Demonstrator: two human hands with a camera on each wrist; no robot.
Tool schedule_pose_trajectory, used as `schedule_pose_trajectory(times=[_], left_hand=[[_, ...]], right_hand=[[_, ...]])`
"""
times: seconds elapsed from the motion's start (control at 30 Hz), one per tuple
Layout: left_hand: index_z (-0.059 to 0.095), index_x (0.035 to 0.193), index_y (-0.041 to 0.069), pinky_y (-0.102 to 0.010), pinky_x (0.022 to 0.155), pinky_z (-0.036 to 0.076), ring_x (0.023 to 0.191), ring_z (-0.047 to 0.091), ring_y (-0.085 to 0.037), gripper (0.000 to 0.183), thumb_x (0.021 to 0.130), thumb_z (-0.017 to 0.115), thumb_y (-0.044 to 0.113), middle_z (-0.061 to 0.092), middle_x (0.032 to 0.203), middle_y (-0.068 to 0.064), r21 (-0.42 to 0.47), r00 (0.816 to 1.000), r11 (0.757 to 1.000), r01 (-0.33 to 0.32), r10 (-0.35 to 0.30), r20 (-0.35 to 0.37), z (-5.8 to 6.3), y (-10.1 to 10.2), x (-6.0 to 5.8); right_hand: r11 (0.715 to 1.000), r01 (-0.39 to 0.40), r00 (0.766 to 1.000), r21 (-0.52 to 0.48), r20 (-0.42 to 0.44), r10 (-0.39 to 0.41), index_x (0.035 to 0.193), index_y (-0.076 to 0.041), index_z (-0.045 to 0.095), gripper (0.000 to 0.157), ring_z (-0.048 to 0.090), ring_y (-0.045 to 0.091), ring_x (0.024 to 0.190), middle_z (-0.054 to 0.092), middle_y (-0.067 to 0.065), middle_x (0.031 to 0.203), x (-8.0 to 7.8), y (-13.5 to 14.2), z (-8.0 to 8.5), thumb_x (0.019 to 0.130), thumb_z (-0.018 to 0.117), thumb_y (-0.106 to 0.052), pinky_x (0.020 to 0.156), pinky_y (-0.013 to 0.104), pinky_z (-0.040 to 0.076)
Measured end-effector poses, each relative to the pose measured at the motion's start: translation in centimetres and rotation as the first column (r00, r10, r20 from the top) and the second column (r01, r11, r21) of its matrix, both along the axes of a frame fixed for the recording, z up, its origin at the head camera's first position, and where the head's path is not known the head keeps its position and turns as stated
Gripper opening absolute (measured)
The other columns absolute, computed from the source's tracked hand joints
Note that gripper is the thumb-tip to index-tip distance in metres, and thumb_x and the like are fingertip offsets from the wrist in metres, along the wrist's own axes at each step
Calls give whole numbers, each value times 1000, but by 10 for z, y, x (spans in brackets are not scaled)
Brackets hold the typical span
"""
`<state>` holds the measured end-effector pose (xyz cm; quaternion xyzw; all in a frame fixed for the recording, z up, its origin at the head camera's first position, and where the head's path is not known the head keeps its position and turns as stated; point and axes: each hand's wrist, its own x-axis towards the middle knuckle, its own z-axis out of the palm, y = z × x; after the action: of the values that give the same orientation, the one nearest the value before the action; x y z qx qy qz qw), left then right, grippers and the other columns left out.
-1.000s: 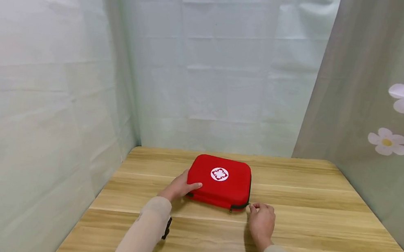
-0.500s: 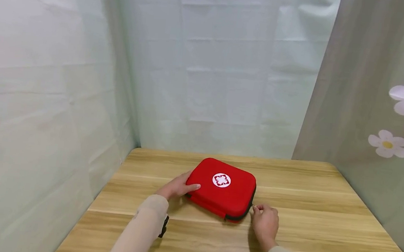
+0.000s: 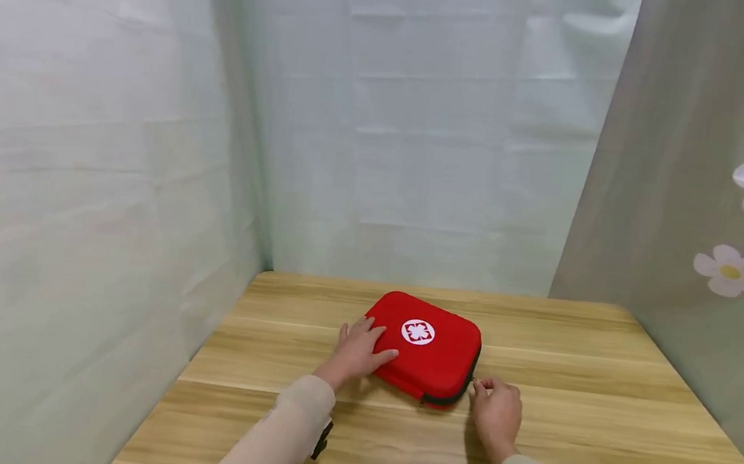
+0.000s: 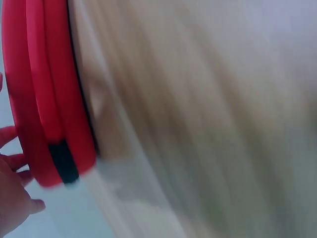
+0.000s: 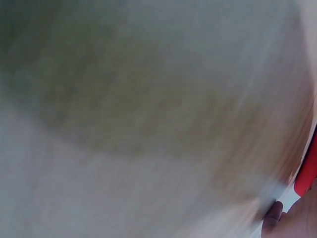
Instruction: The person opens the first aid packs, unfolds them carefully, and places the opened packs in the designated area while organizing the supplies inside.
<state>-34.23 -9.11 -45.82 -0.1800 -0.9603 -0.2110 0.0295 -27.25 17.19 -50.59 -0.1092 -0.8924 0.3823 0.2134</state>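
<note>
Resting left hand [image 3: 356, 351]: fingers spread apart, laid over the left part of the red case [image 3: 434, 363]; nothing gripped.
Red case: set askew near the far edge of the tabletop [image 3: 604, 415], about midway between left and right edges; round white emblem [image 3: 418, 332] seen on lid.
Right hand [image 3: 497, 415]: thumb and forefinger brought together, zipper pull [image 3: 474, 380] pinched at the case's right side.
Flowered curtain [image 3: 665, 164]: hung beyond the tabletop's right edge.

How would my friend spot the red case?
Find the wooden table. Toward its far edge lies a case with rounded corners. Unlike the pale sleeves near it, the case is bright red, with a round white badge on top.
</note>
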Motion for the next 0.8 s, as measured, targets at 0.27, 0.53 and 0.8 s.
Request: schedule_pose_trajectory(times=[0.27,0.53,0.8], left_hand=[[47,147,7,-64,115,6,147,21,-38,81,89,61,60,32,156,-20,-57,1000,998,8,-8,10,-3,45,17],[46,148,8,-65,115,10,146,24,-37,87,86,59,67,33,155,-20,-114,1000,993,17,-19,-16,-5,89,26],[47,147,11,-63,113,20,142,31,-35,91,81,62,71,37,152,-17,-220,994,974,-53,30,-103,-9,120,32]], right_hand=[[1000,-1,1000,-9,13,2,85,1,70,17,57,45,95,61,26,92,-4,3,-3,93,63,-12,77,55,45],[1000,17,1000,-3,1,-17,84,1,71,17,57,44,94,61,26,91,-5,8,-4,93,63,-11,77,55,45],[1000,6,1000,-11,10,-6,87,2,70,15,56,48,100,61,29,96,-4,7,-1,92,64,-11,80,58,45]])
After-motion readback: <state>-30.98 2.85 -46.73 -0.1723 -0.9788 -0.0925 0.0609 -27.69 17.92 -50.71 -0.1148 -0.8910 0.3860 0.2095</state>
